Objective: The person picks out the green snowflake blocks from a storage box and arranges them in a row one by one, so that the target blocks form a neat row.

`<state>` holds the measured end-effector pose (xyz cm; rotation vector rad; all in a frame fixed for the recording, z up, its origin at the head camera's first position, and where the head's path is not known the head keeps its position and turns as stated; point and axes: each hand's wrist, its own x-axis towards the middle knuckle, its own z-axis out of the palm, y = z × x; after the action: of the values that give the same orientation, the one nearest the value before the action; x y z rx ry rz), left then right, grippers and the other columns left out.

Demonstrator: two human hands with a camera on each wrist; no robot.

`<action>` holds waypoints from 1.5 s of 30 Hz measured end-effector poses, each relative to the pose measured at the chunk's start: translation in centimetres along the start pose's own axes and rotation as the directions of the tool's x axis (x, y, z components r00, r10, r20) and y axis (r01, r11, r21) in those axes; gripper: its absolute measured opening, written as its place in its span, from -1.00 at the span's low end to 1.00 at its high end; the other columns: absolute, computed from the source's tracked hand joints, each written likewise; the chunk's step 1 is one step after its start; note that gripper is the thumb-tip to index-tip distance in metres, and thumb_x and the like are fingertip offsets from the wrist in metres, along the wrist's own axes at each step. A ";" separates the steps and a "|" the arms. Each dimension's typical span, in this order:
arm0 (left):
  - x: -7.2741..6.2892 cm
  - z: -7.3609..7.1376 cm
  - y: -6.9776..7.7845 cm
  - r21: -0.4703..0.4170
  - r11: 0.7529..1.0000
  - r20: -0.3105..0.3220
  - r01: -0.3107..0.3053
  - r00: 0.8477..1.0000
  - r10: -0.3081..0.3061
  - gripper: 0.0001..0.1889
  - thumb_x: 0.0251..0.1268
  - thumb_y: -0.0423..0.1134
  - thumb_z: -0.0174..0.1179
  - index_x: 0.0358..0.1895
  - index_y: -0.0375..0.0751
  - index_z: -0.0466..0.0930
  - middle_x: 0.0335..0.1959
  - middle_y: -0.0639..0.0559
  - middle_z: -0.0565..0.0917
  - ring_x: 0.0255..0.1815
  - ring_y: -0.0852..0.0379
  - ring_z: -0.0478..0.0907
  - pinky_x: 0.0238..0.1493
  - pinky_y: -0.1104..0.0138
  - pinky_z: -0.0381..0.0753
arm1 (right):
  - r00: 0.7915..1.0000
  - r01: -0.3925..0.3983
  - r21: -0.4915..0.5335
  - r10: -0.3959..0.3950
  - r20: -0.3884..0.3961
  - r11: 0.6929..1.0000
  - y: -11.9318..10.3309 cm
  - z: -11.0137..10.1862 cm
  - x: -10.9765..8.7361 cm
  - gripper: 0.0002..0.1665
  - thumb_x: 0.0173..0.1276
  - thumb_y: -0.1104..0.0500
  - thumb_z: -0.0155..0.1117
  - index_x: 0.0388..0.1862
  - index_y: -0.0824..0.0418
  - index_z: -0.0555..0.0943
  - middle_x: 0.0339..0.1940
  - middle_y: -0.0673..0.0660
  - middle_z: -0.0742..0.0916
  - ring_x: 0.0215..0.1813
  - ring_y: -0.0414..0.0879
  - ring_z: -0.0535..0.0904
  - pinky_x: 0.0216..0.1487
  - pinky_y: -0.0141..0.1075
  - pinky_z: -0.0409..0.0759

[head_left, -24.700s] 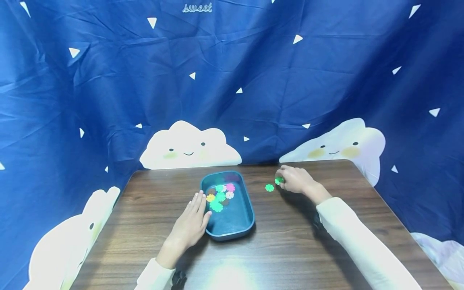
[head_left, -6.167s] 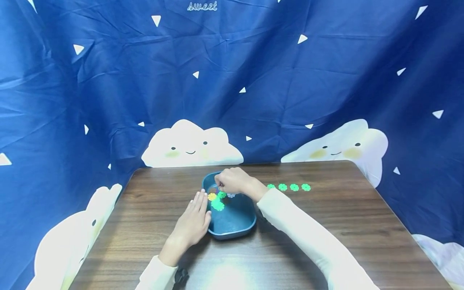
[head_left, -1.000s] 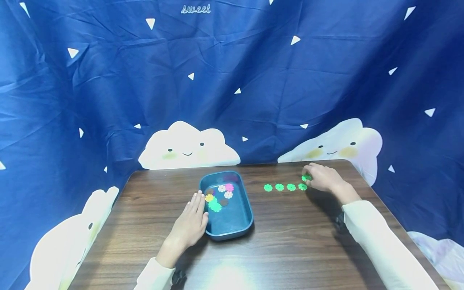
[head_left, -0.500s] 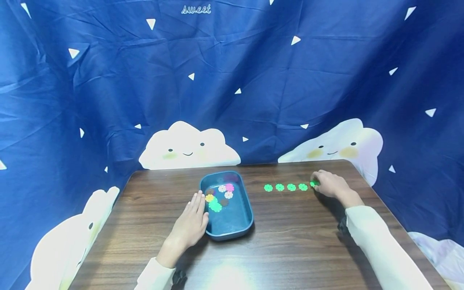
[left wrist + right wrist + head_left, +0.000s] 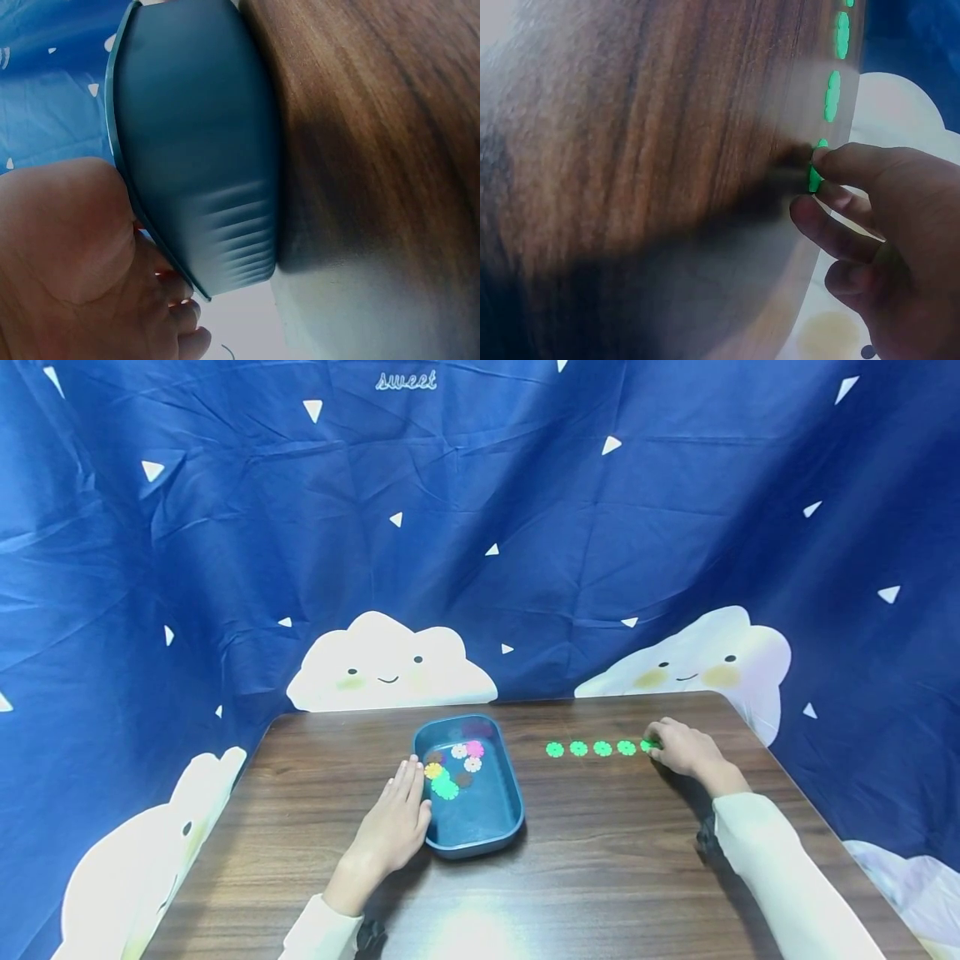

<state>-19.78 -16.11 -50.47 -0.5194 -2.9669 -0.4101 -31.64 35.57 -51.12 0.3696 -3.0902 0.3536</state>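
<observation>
My left hand lies with straight fingers on the left rim of a dark teal tray; the left wrist view shows the palm by the rim of the tray. In the tray are several flower-shaped plastic discs: green discs, a yellow disc, a pink disc, white discs and brown ones. My right hand pinches a green disc down at the table, at the right end of a row of green discs. Fingertips partly cover this green disc in the right wrist view.
Everything stands on a brown wood-grain table. Behind its far edge hangs a blue curtain with white triangles and smiling clouds. The row of discs runs to the right of the tray, near the far edge.
The row has grown from two green discs to several. Over the last second my right hand has brought a green disc down and right to the row's end. The left hand has stayed put.
</observation>
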 end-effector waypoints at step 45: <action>0.1 0.1 0.0 -0.012 1.000 -0.004 0.002 1.000 -0.002 -0.35 0.73 -0.15 -0.07 0.65 -0.50 0.12 0.74 -0.35 0.10 0.77 -0.27 0.05 0.72 -0.12 0.18 | 0.921 0.376 -0.046 -0.379 -0.093 0.925 -19.5 -3.7 4.3 -0.91 0.42 0.14 0.44 -0.30 -0.01 0.69 -0.35 -0.11 0.71 -0.33 -0.16 0.60 -0.30 -0.10 0.67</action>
<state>-19.86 -16.07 -50.61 -0.5165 -2.9631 -0.4290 -31.34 16.96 -42.99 0.8987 -2.8314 0.3058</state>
